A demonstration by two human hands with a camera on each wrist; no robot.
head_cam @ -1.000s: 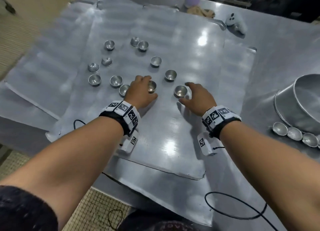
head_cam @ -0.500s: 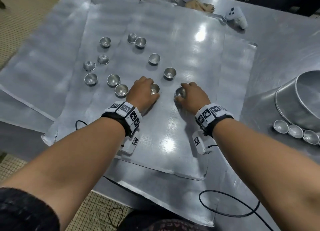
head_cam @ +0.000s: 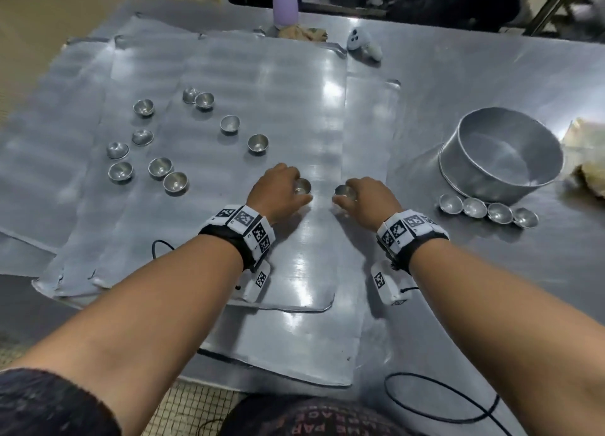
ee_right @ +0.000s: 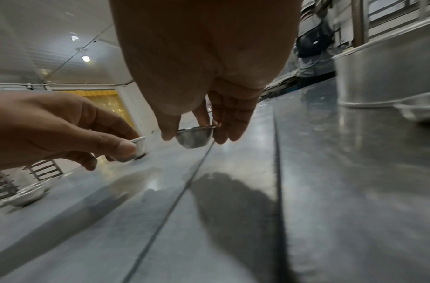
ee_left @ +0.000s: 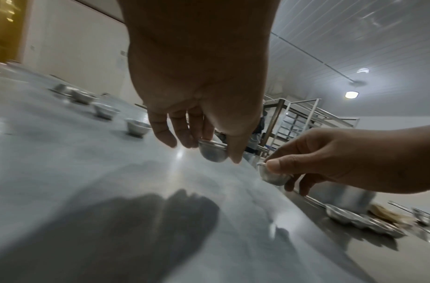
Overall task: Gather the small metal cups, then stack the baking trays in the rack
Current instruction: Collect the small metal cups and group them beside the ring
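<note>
Flat baking trays [head_cam: 294, 92] lie overlapped on the steel table. My left hand [head_cam: 296, 190] pinches one small metal cup [head_cam: 302, 186] between thumb and fingers, low over the tray; the left wrist view shows this cup [ee_left: 212, 152] by its rim. My right hand [head_cam: 347, 195] pinches a second cup [head_cam: 344, 191], seen in the right wrist view [ee_right: 195, 137] just above the tray. Several loose cups [head_cam: 160, 167] are scattered over the trays' left half. A row of cups [head_cam: 487, 211] sits against a large round pan [head_cam: 501, 154] at the right.
A purple bottle [head_cam: 285, 0], a cloth [head_cam: 302, 33] and a white controller [head_cam: 361, 41] are at the table's far edge. A black cable [head_cam: 442, 399] loops near the front right. A metal rack [ee_left: 303, 118] stands beyond the table.
My right hand, open beside its cup a second ago, has closed on it. Both hands have drawn slightly back toward me, each holding a cup.
</note>
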